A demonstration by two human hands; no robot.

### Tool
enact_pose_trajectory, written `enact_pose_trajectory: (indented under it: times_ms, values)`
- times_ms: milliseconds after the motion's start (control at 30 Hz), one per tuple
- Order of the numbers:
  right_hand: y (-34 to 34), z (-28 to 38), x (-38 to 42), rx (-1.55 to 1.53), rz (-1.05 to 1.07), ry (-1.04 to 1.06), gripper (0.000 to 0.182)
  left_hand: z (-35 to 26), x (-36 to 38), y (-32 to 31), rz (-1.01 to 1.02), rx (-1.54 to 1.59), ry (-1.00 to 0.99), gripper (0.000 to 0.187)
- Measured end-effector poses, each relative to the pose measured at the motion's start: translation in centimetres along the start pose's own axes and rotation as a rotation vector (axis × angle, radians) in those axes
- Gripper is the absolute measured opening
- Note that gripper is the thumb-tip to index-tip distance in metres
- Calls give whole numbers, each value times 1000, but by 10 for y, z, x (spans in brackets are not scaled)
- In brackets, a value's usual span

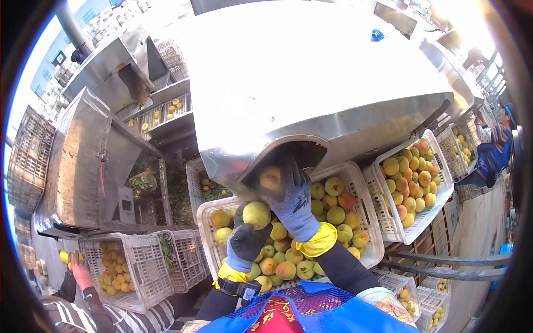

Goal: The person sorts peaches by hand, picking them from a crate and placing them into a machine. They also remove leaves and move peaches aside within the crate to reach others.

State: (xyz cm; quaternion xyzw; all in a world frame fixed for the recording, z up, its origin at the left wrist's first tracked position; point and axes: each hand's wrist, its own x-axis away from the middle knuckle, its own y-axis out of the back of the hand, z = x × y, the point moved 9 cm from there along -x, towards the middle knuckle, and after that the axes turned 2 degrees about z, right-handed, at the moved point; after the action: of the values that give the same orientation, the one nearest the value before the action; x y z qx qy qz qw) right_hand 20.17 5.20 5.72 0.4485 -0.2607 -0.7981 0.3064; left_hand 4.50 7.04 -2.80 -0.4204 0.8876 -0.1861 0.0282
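Observation:
My left hand [247, 240], in a grey-blue glove with a dark palm, is closed around a yellow-green peach [256, 215] above the crate. My right hand [291, 194], gloved the same way, reaches into the dark rounded opening [297, 151] of a metal machine. Against its fingers is a blurred orange-yellow peach [271, 178], partly in shadow; the fingers appear closed on it. Beneath both hands stands a white plastic crate [373, 236] full of yellow and reddish peaches [286, 270].
A second peach crate [408, 236] stands at right. The bright metal housing [333, 61] spans the front. At lower left, a co-worker's gloved hand [82, 275] is beside another crate [152, 272]. Another person [491, 150] works at far right. Metal rails [455, 266] jut out at lower right.

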Motion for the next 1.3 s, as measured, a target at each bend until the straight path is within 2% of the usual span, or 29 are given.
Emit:
enact_pose_trajectory:
  times_ms: [67,100,133,200,267,333,400,467,500,533,567,667,700,767,867,933,967,1000,1033,1100,1133,1200,1233,1300]
  values:
    - [-12,-3,-8,-19,106,-75,91,-6,-1,-1,3,-24,13,53]
    - [-19,-5,-11,-26,163,-113,89,-11,-2,-3,10,-187,-5,52]
    - [-26,-8,-15,6,82,-102,84,-15,-3,-4,13,-350,-24,51]
    - [-49,-12,-25,164,-9,-21,72,-24,-4,-8,49,-998,-86,50]
    - [-57,-3,-41,521,7,184,59,-8,-8,-9,-6,-160,39,53]
    - [-29,21,-49,705,-36,306,42,2,-12,-18,16,464,186,57]
    - [29,22,-59,14,195,-112,43,-6,-12,-30,131,864,383,60]
    - [29,29,-27,-958,366,-281,61,-16,-14,-29,170,896,398,61]
    - [33,34,-15,-795,342,-166,67,-41,-17,-29,274,162,-8,64]
    - [36,40,-3,-631,314,-55,73,-66,-11,-27,91,-580,-376,68]
    - [38,46,7,-463,282,53,79,-56,-12,-27,126,-550,-337,69]
    - [25,32,24,-514,271,-79,90,-34,-23,-17,163,-568,-216,72]
    - [27,31,27,-433,236,-54,90,-33,-27,-16,164,-594,-174,73]
    - [31,31,27,-271,167,-1,91,-57,-17,-20,107,-864,-248,65]
    - [31,23,12,-66,76,-41,88,-30,-22,-1,93,-844,-39,56]
    - [32,26,-11,236,-109,101,80,4,-21,-1,80,-724,59,54]
    - [1,10,-20,289,-81,138,74,25,-16,-3,74,-661,122,54]
    - [-28,-7,-28,342,-56,179,67,29,-14,-23,242,-1068,-36,58]
    - [-36,-4,-39,634,-49,323,60,36,-13,-47,458,-1400,47,57]
    - [-22,-1,-51,623,-32,342,56,84,-7,-57,659,-1751,10,55]
    - [-3,-8,-50,325,-10,203,59,98,-6,-54,690,-1776,-63,53]
    - [21,-12,-38,-145,269,52,62,112,-5,-54,756,-1819,-224,48]
    - [24,-6,-17,-324,524,46,63,111,-15,-54,745,-1728,-87,47]
    - [4,-5,72,-297,810,149,63,103,-32,-57,709,-1540,176,44]
